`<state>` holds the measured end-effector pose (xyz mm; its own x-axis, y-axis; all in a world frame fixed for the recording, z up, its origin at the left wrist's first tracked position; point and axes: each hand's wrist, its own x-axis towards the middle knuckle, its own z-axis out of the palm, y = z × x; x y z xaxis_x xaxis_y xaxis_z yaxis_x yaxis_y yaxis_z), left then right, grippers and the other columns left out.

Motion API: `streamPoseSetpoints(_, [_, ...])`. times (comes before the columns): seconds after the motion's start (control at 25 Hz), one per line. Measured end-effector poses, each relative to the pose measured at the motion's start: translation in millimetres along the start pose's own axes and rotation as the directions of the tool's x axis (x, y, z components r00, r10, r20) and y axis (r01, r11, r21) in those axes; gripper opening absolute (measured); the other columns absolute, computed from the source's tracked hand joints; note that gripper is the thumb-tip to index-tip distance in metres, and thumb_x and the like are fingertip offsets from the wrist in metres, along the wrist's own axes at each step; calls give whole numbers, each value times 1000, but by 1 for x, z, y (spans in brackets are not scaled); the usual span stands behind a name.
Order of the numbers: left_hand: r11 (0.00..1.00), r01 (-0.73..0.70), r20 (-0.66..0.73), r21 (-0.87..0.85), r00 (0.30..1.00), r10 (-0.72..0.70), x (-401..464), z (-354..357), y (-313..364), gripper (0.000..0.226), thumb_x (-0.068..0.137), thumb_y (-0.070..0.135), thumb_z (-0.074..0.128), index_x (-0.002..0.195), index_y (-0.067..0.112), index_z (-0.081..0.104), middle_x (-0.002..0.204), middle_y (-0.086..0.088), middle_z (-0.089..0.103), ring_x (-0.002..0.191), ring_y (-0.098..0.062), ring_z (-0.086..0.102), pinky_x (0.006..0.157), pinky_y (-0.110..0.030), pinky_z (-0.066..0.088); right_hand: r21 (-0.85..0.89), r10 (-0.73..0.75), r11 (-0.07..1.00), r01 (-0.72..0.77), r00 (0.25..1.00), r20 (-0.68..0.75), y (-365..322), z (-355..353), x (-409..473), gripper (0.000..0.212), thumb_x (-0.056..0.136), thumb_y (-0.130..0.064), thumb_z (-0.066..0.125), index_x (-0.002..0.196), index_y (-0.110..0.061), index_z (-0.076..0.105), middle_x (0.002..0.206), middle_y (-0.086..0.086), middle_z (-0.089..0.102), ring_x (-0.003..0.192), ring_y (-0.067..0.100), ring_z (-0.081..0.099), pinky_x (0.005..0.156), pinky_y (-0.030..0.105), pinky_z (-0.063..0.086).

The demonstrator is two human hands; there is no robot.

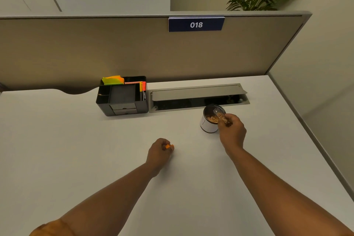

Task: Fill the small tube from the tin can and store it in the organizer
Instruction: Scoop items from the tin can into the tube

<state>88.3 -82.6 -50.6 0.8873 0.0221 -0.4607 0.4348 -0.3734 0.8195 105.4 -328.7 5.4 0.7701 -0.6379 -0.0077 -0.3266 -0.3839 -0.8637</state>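
Observation:
A white tin can (207,124) stands open on the desk at centre right, with small tan pieces inside. My right hand (232,132) grips a small clear tube (220,114) and holds it tilted, its open end dipped into the can's mouth. My left hand (159,151) rests on the desk in the middle, closed around a small orange cap (168,146) that shows between the fingertips. The black desk organizer (122,99) stands at the back, left of the can, with sticky notes and markers in its compartments.
A grey cable tray (199,96) with its lid raised runs along the back of the white desk (76,149), right of the organizer. A beige partition (115,50) bearing a label "018" closes off the back. The desk's right edge lies close to the can.

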Motion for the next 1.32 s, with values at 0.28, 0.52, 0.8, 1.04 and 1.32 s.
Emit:
streamPoseSetpoints(0.28, [997,52,16,-60,999,-52,7,-4,-2,22,91,26,71,106,12,64,108,-14,67,87,-22,58,74,-32,46,-41,-3,999,3,1000,-9,4,4,9,35,91,-10,73,125,-5,68,120,15,71,108,29,67,84,29,51])
streamPoseSetpoints(0.52, [994,72,25,-77,997,-70,9,-7,-2,23,91,29,72,106,13,64,100,-8,63,83,-20,56,69,-29,45,-38,9,999,-9,1000,-2,4,6,11,34,91,-9,73,125,-6,67,122,15,71,110,32,67,88,34,54])
streamPoseSetpoints(0.8, [994,75,30,-75,997,-73,10,-8,-4,23,90,30,72,105,14,64,106,-11,66,84,-19,57,70,-29,46,-53,1,999,-2,1000,-22,6,8,13,33,93,-7,70,125,-5,66,123,16,71,112,34,66,93,40,54])
streamPoseSetpoints(1.04, [994,73,38,-85,997,-70,10,-8,-5,23,90,30,72,104,13,64,97,-4,63,81,-18,55,69,-29,45,-76,-34,997,33,999,-15,1,8,15,44,95,-1,65,138,-7,58,131,16,65,118,33,63,96,40,54])
streamPoseSetpoints(1.32, [988,91,61,-124,995,-84,9,-10,-4,25,90,29,72,105,11,64,99,-9,65,84,-21,56,71,-32,45,-51,-191,980,190,982,-7,-6,5,16,24,90,-10,74,108,-18,60,94,0,67,87,25,71,68,21,55])
